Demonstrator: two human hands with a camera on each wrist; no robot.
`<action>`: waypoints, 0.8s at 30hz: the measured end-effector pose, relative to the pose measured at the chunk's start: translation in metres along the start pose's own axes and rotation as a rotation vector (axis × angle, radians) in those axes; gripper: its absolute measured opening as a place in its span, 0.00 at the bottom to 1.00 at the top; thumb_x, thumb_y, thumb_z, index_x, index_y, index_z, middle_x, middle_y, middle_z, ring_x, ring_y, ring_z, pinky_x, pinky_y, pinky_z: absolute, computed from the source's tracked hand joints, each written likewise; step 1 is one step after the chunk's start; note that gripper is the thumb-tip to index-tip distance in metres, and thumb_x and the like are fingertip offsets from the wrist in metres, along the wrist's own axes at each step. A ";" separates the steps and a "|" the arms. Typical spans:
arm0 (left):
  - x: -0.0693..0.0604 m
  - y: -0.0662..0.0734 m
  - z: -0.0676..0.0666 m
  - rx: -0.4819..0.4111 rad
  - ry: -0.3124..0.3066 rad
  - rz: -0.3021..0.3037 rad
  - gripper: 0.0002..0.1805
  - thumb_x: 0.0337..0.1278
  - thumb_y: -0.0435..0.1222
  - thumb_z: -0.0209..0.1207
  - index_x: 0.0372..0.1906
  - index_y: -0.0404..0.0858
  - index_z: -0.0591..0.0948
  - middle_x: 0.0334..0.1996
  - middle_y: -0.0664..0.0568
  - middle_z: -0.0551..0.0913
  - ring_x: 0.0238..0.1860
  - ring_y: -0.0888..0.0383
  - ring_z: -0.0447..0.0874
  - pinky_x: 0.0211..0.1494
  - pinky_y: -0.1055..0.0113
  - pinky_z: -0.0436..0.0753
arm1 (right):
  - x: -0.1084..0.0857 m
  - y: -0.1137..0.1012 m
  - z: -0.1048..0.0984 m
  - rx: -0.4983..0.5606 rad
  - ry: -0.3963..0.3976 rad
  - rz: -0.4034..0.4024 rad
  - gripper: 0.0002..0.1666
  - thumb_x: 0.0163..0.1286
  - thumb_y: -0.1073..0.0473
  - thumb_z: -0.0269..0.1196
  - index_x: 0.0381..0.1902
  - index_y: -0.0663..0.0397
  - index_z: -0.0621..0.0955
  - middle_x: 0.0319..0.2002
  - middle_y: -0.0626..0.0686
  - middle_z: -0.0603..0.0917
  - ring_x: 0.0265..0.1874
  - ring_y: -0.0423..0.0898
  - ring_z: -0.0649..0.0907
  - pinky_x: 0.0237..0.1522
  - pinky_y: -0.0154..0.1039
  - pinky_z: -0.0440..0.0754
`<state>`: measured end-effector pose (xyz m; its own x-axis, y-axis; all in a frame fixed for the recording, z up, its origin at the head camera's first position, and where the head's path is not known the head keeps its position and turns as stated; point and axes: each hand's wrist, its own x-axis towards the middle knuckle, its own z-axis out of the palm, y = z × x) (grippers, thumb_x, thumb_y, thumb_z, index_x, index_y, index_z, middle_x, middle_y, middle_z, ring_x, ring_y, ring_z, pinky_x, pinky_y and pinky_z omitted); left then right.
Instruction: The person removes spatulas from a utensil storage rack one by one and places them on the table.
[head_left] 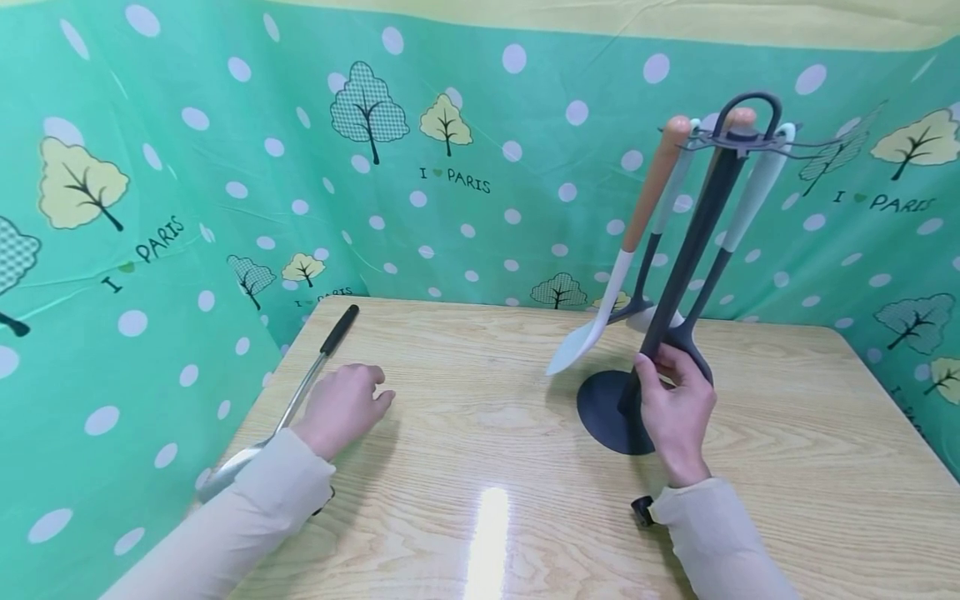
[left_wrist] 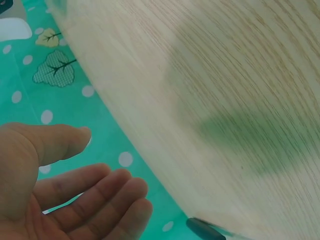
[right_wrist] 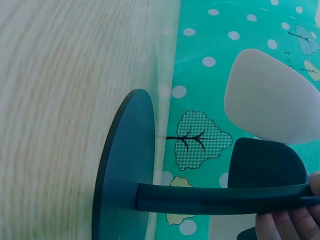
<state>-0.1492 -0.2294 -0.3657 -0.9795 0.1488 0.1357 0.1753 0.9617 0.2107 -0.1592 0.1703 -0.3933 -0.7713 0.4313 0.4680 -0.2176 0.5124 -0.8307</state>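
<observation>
My right hand grips the lower part of the black pole of a utensil stand, just above its round base. Several kitchen utensils hang from the stand's top ring, among them a white turner with an orange-brown handle and dark-headed ones with pale green handles. My left hand hovers over the table's left side, holding nothing; its thumb is apart from its loosely bent fingers. Beside it lies a long metal utensil with a black handle, its head partly hidden by my sleeve.
The wooden table ends at a green dotted cloth that hangs behind it and along its left side. A bright light reflection shows on the table near the front.
</observation>
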 end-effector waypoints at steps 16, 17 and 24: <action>-0.001 0.022 0.002 -0.129 -0.018 0.029 0.14 0.55 0.38 0.64 0.42 0.31 0.83 0.33 0.44 0.83 0.29 0.54 0.79 0.34 0.58 0.81 | 0.000 0.001 0.000 0.002 0.002 -0.009 0.13 0.65 0.54 0.65 0.44 0.55 0.84 0.38 0.50 0.84 0.38 0.36 0.82 0.38 0.20 0.77; -0.001 0.024 0.002 -0.132 -0.020 0.029 0.14 0.55 0.38 0.64 0.42 0.31 0.83 0.33 0.44 0.83 0.29 0.54 0.79 0.34 0.58 0.81 | 0.000 0.001 0.000 0.002 0.003 -0.010 0.13 0.65 0.54 0.65 0.44 0.55 0.84 0.38 0.50 0.84 0.38 0.36 0.82 0.38 0.20 0.77; -0.002 0.033 0.005 -0.150 -0.024 0.027 0.15 0.55 0.39 0.65 0.42 0.31 0.84 0.34 0.44 0.84 0.31 0.53 0.81 0.36 0.58 0.82 | 0.000 0.001 0.000 -0.001 0.002 -0.009 0.13 0.65 0.54 0.65 0.44 0.54 0.84 0.38 0.50 0.84 0.38 0.35 0.82 0.38 0.20 0.77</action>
<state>-0.1417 -0.1972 -0.3642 -0.9760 0.1811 0.1206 0.2125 0.9123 0.3500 -0.1594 0.1707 -0.3942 -0.7683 0.4276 0.4763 -0.2241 0.5173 -0.8259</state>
